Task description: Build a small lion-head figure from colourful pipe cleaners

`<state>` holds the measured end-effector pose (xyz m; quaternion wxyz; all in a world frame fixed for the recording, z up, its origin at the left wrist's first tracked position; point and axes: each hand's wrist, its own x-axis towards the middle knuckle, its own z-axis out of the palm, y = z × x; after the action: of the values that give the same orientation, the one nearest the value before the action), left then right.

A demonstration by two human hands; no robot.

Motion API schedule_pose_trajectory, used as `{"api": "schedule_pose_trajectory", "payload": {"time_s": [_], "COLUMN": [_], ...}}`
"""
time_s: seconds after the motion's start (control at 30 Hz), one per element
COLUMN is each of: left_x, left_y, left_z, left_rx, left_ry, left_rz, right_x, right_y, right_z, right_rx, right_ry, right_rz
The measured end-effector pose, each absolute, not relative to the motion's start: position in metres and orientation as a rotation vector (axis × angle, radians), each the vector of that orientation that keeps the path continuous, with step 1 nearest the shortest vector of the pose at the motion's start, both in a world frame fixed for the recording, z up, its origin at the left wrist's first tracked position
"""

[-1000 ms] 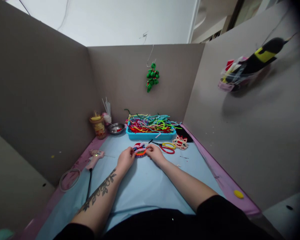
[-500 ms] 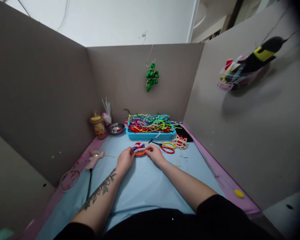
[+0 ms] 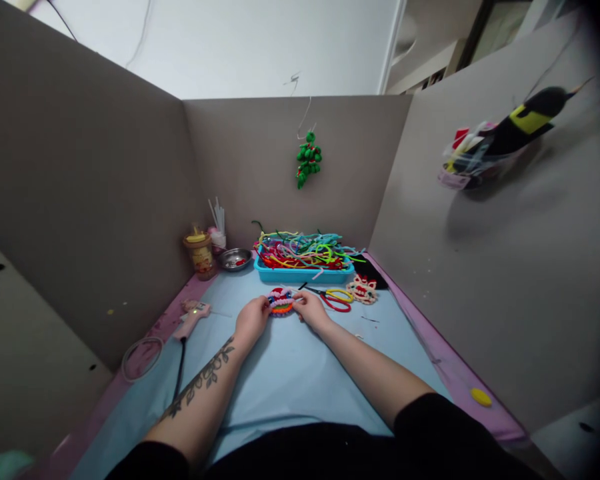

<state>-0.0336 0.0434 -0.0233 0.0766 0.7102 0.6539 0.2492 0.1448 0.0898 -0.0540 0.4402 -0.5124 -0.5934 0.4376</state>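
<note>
A small round craft piece (image 3: 281, 302) of red, pink, white and orange pipe cleaners lies on the light blue table cover (image 3: 280, 380). My left hand (image 3: 251, 320) pinches its left edge with closed fingers. My right hand (image 3: 311, 309) grips its right edge, fingers curled. Both forearms stretch forward from the bottom of the view. The left forearm bears a tattoo.
A blue tray (image 3: 304, 273) heaped with coloured pipe cleaners stands behind the hands. Scissors (image 3: 334, 297) and a cream-and-red craft figure (image 3: 363, 289) lie to the right. A pink glue gun (image 3: 192, 316), a jar (image 3: 201, 253) and a metal bowl (image 3: 235, 259) sit left. Grey cardboard walls enclose the table.
The camera has tipped slightly, so everything sits a little lower in view. Both hands stay on the craft piece with little movement.
</note>
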Motion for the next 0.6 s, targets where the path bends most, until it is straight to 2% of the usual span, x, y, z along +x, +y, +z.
{"api": "schedule_pose_trajectory", "payload": {"time_s": [0.6], "left_x": [-0.0345], "left_y": [0.0438], "left_z": [-0.023], "left_rx": [2.046], "left_ry": [1.996], "left_rz": [0.748], "right_x": [0.1469], "right_y": [0.0886], "right_z": [-0.0576], "right_rx": [-1.289], "right_ry": [-1.519], "right_rz": [0.866]}}
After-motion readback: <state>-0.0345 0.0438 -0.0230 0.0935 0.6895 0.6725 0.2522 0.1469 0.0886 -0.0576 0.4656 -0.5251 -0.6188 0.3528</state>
